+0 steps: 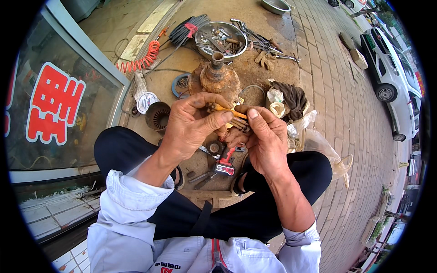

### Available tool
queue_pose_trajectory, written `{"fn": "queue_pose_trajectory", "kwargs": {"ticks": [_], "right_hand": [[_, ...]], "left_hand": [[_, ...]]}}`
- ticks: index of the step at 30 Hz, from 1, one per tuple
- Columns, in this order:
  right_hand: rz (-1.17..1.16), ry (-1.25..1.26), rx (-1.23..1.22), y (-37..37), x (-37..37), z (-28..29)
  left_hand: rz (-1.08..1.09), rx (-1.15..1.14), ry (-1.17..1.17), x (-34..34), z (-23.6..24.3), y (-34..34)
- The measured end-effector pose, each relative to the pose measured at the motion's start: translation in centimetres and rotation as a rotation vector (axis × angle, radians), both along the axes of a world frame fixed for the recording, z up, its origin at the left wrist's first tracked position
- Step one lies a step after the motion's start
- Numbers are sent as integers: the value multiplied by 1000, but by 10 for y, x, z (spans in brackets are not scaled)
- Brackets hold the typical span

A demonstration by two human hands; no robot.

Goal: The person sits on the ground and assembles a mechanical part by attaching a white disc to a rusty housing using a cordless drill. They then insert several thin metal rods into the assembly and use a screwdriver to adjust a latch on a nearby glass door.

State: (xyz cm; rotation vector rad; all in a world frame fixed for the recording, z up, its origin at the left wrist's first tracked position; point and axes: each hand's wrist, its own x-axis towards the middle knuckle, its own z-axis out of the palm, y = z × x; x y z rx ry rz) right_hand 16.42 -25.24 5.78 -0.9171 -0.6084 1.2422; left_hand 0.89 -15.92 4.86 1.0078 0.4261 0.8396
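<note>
Both of my hands are raised in front of the rusty metal housing with an upright pipe neck (218,77). My left hand (189,123) pinches one end of a thin yellow strip, perhaps a sleeve or wire (230,110), between thumb and fingers. At its other end, my right hand (266,136) is closed with the thumb pressed on it. Several brownish rod-like pieces (239,123) show just under the strip, partly covered by fingers; their kind is unclear. Below the hands, a red cordless power tool (225,164) lies on the ground between my feet.
Beyond the housing is a metal basin of tools and parts (221,40), with loose tools and a glove (265,60) to its right. A red coiled hose (143,59) runs left near a glass door (54,100). A slotted cylinder (158,116) stands left; dark cloth (293,100) lies right.
</note>
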Motion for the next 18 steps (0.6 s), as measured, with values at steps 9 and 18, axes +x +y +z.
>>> {"fn": "queue_pose_trajectory", "kwargs": {"ticks": [9,18], "right_hand": [[214,42,-163,-2,6,12],[67,178,-338,1,-5,13]], "left_hand": [[-24,30,45,-4,4,2],[-25,217,53,3,-1,-1]]}}
